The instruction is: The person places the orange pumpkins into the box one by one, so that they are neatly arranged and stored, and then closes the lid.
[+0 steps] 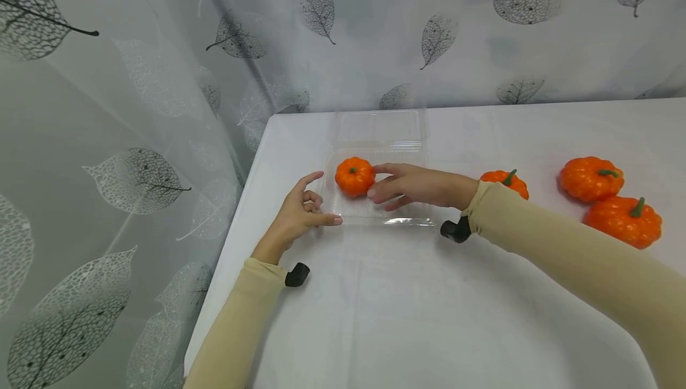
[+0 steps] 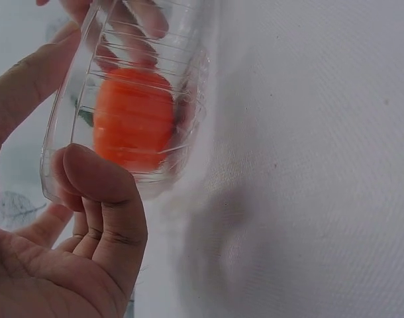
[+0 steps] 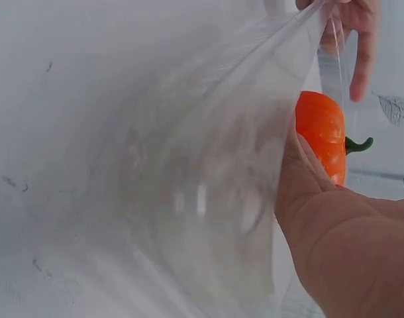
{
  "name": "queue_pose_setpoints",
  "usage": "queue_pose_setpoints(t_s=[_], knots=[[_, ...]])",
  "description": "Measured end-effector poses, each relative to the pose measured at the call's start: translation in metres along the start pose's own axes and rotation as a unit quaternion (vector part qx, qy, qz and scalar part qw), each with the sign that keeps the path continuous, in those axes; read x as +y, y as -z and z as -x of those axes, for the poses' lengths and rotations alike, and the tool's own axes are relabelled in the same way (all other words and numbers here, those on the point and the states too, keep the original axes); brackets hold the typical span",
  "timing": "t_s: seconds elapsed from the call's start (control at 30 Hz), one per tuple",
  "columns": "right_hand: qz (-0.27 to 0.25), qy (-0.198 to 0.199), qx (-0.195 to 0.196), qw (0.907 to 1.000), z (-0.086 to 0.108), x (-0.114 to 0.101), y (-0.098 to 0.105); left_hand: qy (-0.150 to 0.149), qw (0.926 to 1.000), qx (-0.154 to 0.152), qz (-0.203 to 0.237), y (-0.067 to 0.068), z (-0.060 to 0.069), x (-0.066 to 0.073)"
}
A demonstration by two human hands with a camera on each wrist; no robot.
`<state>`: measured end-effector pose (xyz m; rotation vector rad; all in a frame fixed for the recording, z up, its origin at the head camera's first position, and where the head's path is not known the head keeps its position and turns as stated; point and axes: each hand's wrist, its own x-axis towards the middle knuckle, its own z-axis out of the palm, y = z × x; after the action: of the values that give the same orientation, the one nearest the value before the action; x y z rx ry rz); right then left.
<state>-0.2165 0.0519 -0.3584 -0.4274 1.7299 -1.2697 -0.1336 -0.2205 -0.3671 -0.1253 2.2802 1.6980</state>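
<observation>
A clear plastic container (image 1: 348,213) lies with its lid (image 1: 377,127) folded back towards the curtain. Inside its left part sits a small orange pumpkin (image 1: 354,177), green stem up. My left hand (image 1: 297,213) holds the container's left wall between thumb and fingers; the left wrist view shows the thumb (image 2: 99,173) against the clear plastic. My right hand (image 1: 409,186) reaches over the container from the right, its fingertips at the pumpkin's right side. In the right wrist view the orange pumpkin (image 3: 321,132) shows beside my right hand (image 3: 348,232), partly behind the clear wall.
One orange pumpkin (image 1: 504,179) lies behind my right sleeve, partly covered by it. Two larger pumpkins (image 1: 592,179) (image 1: 624,222) stand together at the right of the white table (image 1: 418,317). A leaf-patterned curtain (image 1: 364,37) hangs behind and to the left.
</observation>
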Motion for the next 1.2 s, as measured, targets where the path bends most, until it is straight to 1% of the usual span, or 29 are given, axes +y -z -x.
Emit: queue_pose_setpoints(t_s=[0.2, 0.47, 0.6, 0.67, 0.73, 0.83, 0.87, 0.93, 1.0, 1.1, 1.2], knots=[[0.001, 0.004, -0.005, 1.0, -0.004, -0.001, -0.004, -0.004, 1.0, -0.006, 0.002, 0.002, -0.001, -0.002], [-0.007, -0.008, -0.002, 0.9999, -0.004, -0.002, -0.006, -0.005, 0.9999, -0.011, -0.002, 0.003, -0.001, -0.004], [-0.012, 0.004, 0.004, 0.9999, -0.002, -0.001, -0.005, 0.0, 0.9999, -0.01, 0.0, 0.004, -0.002, -0.005], [-0.017, 0.02, 0.015, 0.9995, 0.001, 0.0, -0.005, 0.003, 0.9999, -0.01, 0.0, 0.005, -0.005, -0.008], [-0.021, 0.041, 0.038, 0.9982, 0.005, 0.0, -0.005, 0.006, 0.9999, -0.01, -0.001, 0.006, -0.009, -0.014], [-0.019, 0.082, 0.09, 0.9924, 0.016, 0.002, -0.006, 0.004, 1.0, -0.008, -0.001, 0.008, -0.016, -0.025], [-0.012, 0.097, 0.111, 0.989, 0.02, 0.003, -0.006, 0.003, 1.0, -0.008, 0.001, 0.008, -0.018, -0.027], [0.0, 0.132, 0.155, 0.979, 0.029, 0.005, -0.006, -0.001, 1.0, -0.005, 0.004, 0.008, -0.019, -0.03], [0.028, 0.169, 0.199, 0.9649, 0.039, 0.008, -0.006, -0.004, 1.0, -0.003, 0.006, 0.009, -0.019, -0.032], [0.067, 0.226, 0.258, 0.937, 0.055, 0.013, -0.005, -0.009, 0.9999, -0.001, 0.009, 0.008, -0.018, -0.032], [0.111, 0.268, 0.299, 0.909, 0.073, 0.02, -0.002, -0.013, 0.9999, 0.0, 0.008, 0.008, -0.018, -0.032]])
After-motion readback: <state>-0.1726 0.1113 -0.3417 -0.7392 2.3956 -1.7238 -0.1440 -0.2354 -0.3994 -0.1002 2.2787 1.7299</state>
